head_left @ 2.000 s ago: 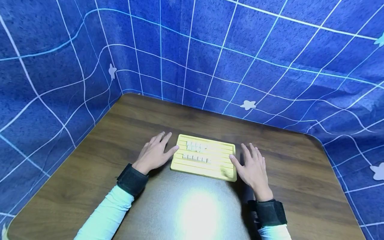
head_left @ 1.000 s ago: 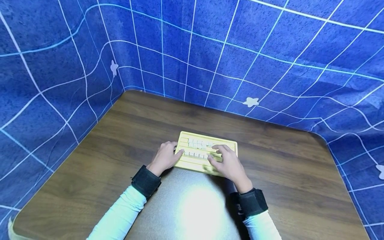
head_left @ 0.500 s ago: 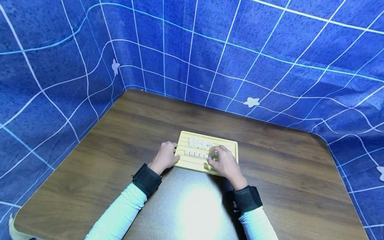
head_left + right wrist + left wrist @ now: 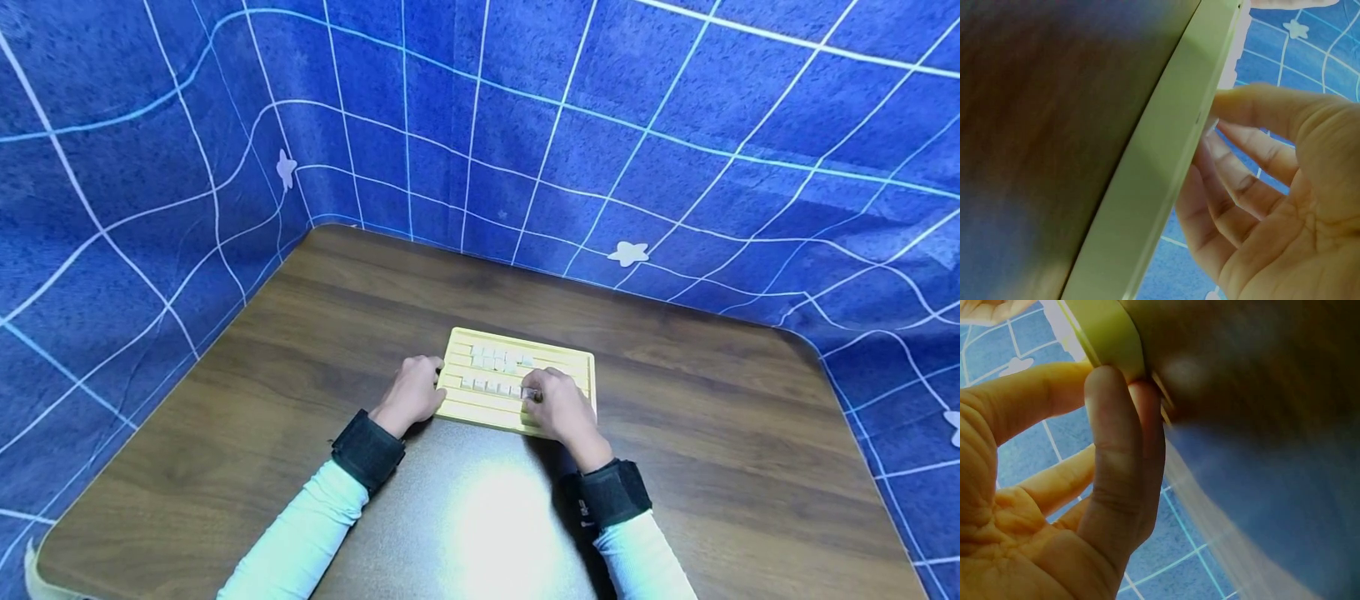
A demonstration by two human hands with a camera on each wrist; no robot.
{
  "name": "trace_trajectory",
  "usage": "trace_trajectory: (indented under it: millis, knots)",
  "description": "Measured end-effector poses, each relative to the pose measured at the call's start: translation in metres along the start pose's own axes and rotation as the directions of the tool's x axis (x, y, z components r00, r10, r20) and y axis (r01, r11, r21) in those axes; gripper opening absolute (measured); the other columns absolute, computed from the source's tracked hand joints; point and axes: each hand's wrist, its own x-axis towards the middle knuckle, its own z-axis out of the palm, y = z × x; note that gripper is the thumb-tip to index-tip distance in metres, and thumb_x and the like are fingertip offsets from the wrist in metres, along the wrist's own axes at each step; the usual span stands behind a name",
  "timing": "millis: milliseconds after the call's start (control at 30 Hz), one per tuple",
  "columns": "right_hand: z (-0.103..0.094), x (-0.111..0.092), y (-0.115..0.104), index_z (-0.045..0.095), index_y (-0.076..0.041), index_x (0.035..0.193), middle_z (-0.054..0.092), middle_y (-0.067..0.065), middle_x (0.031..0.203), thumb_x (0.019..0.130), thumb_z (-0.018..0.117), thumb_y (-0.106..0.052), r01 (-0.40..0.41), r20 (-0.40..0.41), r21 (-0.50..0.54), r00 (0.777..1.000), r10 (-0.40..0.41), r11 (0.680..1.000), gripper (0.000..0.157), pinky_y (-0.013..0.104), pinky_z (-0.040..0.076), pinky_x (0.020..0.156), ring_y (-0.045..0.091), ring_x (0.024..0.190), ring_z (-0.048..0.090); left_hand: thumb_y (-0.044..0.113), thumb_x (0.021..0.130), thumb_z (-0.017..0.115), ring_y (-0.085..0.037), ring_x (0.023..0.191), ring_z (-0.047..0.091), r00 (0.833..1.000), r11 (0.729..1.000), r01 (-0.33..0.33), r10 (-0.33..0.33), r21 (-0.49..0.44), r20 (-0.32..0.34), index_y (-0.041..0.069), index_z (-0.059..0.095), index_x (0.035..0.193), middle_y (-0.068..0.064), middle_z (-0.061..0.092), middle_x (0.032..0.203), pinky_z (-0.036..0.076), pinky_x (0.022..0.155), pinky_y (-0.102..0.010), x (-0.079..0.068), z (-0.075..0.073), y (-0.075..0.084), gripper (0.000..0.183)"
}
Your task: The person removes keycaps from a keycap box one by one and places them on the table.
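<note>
We've white blocks (image 4: 491, 387) rowed in a yellow rectangular tray (image 4: 480, 412), left hand (image 4: 408, 390) gripping its nine-o'clock edge (image 4: 449, 348), right hand (image 4: 564, 408) pinching the lower row's three-o'clock block (image 4: 528, 393), seemingly unseated.

The left hand (image 4: 411, 388) now grips the yellow tray (image 4: 480, 412); the right hand (image 4: 566, 410) pinches a white block (image 4: 528, 392).

Cloth-screened tabletop booth: wood-grain table (image 4: 720, 400), blue grid-patterned cloth (image 4: 517, 50) behind; wider room unclear.
</note>
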Motion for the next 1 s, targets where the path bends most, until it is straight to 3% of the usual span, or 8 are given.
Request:
trace_trajectory:
  millis: [200,433,1000]
  knots:
    - [-0.0004,-0.0003,0.0010,0.071,-0.012,0.085,0.067,0.005,0.084,0.074,0.067,-0.002,0.027,-0.035,-0.027,0.999,-0.028,0.999,0.015,0.038,0.055,0.060,0.017,0.072,0.059,0.008,0.081,0.065,-0.031,0.098,0.059,1.000,1.000,0.004,-0.004,0.014,0.027,-0.003,0.058,0.122,-0.018,0.066,0.102,0.053,0.084,-0.045,0.0015,-0.0002,0.0014,0.043]
    - [-0.0024,0.0014,-0.0007,0.071,-0.011,0.084,0.066,0.004,0.081,0.076,0.065,-0.003,0.046,-0.063,-0.049,0.997,-0.049,0.998,0.013,0.038,0.054,0.057,0.018,0.068,0.059,0.006,0.081,0.065,-0.030,0.095,0.059,1.000,1.000,-0.006,0.006,0.003,0.007,-0.004,0.059,0.121,-0.019,0.064,0.101,0.054,0.082,-0.045,0.0031,0.0000,0.0028,0.042]
    - [0.0020,0.0004,-0.0005,0.072,-0.011,0.084,0.067,0.003,0.082,0.077,0.063,-0.002,0.062,-0.070,-0.053,0.995,-0.065,0.997,0.014,0.038,0.054,0.055,0.017,0.065,0.057,0.005,0.080,0.064,-0.030,0.094,0.060,1.000,1.000,-0.006,0.006,0.005,0.017,-0.004,0.059,0.121,-0.019,0.064,0.101,0.054,0.081,-0.045,0.0007,-0.0005,0.0025,0.042]
